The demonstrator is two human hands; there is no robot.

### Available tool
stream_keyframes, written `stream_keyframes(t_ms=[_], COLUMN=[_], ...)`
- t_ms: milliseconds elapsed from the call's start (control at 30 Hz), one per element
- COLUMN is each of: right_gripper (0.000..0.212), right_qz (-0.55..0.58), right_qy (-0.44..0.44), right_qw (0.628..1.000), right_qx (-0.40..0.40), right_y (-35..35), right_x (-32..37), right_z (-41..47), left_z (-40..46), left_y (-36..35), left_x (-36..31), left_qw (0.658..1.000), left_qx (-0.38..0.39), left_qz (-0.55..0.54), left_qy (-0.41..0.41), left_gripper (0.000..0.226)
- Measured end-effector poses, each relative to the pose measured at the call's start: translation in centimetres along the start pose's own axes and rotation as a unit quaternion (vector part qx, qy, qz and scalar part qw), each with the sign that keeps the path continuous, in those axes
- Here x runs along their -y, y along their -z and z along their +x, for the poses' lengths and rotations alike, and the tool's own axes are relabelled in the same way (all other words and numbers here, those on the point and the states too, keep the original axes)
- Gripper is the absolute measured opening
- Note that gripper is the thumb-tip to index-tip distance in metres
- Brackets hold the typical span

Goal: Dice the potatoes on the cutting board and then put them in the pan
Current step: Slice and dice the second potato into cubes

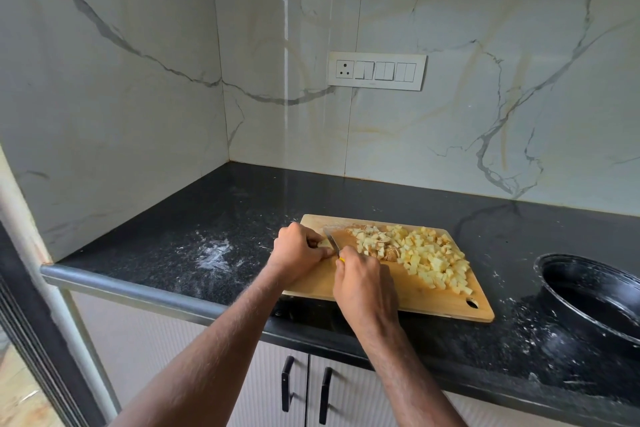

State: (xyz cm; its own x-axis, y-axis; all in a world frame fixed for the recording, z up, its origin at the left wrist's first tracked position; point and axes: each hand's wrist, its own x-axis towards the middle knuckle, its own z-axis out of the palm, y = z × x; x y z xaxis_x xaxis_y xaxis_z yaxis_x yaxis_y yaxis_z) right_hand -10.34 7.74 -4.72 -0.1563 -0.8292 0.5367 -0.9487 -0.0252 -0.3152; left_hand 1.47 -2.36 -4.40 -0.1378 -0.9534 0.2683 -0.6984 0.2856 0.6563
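A wooden cutting board (408, 298) lies on the black counter. A heap of pale yellow diced potato (426, 255) covers its right half. At the board's left end my left hand (298, 250) pinches a small potato piece (325, 244). My right hand (367, 282) grips a knife with a yellow handle, mostly hidden in my fist. Its blade (333, 241) rests against the potato piece beside my left fingers. A black pan (588, 291) stands to the right of the board, with no potato visible inside.
The black speckled counter (194, 218) has white smears left of the board and around the pan. Marble-patterned walls close the back and left. A switch panel (377, 70) is on the back wall. Cabinet doors with black handles (304, 388) sit below the counter edge.
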Motion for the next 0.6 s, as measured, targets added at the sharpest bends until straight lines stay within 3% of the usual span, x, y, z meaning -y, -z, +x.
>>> stream_keyframes(t_ms=[233, 400, 533, 600], right_gripper=[0.012, 0.019, 0.018, 0.016], right_qz=[-0.025, -0.038, -0.043, -0.042], right_qy=[0.012, 0.032, 0.036, 0.037], right_qw=[0.999, 0.998, 0.996, 0.996], right_qx=[0.026, 0.047, 0.068, 0.072], right_y=[0.0, 0.3, 0.3, 0.3], right_x=[0.3, 0.9, 1.1, 1.0], right_z=[0.0, 0.8, 1.7, 1.9], left_z=[0.3, 0.2, -0.1, -0.2], left_y=[-0.1, 0.1, 0.3, 0.3], left_x=[-0.1, -0.3, -0.4, -0.5], left_qw=[1.0, 1.0, 1.0, 1.0], left_qx=[0.006, 0.017, 0.024, 0.02], left_qz=[-0.008, 0.007, 0.016, 0.015], left_qy=[0.016, 0.003, -0.003, 0.0], left_gripper=[0.029, 0.005, 0.017, 0.008])
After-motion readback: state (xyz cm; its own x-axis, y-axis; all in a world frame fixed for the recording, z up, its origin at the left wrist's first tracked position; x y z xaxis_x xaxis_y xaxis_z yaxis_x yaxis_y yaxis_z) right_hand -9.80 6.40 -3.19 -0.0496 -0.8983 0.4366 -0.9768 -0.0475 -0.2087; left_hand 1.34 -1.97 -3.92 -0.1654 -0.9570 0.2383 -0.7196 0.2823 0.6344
